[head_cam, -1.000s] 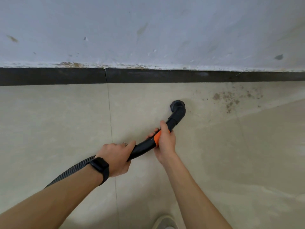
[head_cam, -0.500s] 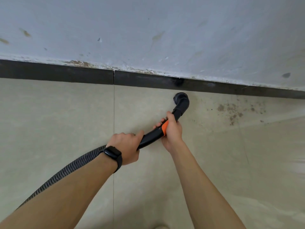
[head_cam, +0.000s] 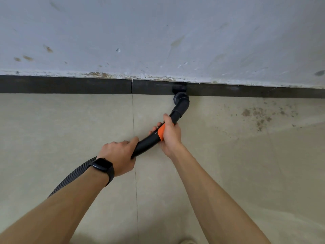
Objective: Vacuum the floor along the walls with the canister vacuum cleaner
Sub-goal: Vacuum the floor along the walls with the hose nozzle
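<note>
Nozzle is sitting on the floor, its tip touching the dark baseboard under the wall. One hose assembly: black curved tube, one orange collar, ribbed hose trailing back-left under your left forearm. You're using two hands, both arms reaching forward. Your right hand is wrapping the orange collar, thumb lying along the tube toward the nozzle. Your left hand is gripping the tube's rear end, one black watch on that wrist. One patch of brown dirt is lying right of the nozzle, apart from it. Shoe toe is showing at the bottom edge.
</note>
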A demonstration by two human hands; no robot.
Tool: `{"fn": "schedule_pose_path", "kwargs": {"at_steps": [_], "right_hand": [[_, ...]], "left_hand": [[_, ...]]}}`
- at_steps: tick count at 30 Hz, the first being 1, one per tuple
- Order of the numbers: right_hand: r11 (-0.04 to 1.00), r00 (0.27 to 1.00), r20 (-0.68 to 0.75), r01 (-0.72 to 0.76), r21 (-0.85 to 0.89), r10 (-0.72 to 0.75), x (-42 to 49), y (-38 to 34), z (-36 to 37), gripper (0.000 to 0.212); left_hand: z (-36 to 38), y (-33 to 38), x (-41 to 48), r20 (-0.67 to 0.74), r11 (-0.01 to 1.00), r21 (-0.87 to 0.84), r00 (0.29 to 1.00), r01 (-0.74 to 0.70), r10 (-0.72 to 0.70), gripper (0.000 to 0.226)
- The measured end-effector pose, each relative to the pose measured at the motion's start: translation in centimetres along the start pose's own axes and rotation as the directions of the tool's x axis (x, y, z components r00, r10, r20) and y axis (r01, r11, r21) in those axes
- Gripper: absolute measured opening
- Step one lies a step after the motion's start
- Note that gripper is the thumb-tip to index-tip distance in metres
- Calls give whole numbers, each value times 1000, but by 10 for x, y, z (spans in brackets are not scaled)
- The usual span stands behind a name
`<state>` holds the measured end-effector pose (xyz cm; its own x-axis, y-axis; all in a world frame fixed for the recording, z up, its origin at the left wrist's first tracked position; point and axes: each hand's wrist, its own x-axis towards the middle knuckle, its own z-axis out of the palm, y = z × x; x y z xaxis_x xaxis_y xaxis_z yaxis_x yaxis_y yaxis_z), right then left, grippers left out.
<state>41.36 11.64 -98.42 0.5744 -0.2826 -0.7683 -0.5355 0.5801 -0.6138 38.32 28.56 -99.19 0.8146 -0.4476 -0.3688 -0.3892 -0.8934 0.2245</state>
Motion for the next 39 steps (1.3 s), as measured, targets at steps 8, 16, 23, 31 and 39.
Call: {"fn": "schedule_pose_path", "kwargs": {"at_steps": [8,16,23,31,39], "right_hand": [[999,996,86,-38,-6,39,-14,38,57,34],[1000,1000,-20,9,26,-8,-34,36,13,34],[964,967,-255,83,252,-17,-66,43,-69,26],[927,925,-379,164,338,-26,-76,33,-142,23],[913,912,-411,184,364,-20,-63,3,-176,20]], "left_hand": [[-17,-62,-32,29,996,1,996,88,-88,24],[-17,-21,-44,129,999,-33,992,-13,17,23],[-11,36,-41,271,962,44,930,-270,248,27],[2,107,-32,312,897,104,871,-429,380,34],[-4,150,-6,289,872,139,862,-469,417,32]]}}
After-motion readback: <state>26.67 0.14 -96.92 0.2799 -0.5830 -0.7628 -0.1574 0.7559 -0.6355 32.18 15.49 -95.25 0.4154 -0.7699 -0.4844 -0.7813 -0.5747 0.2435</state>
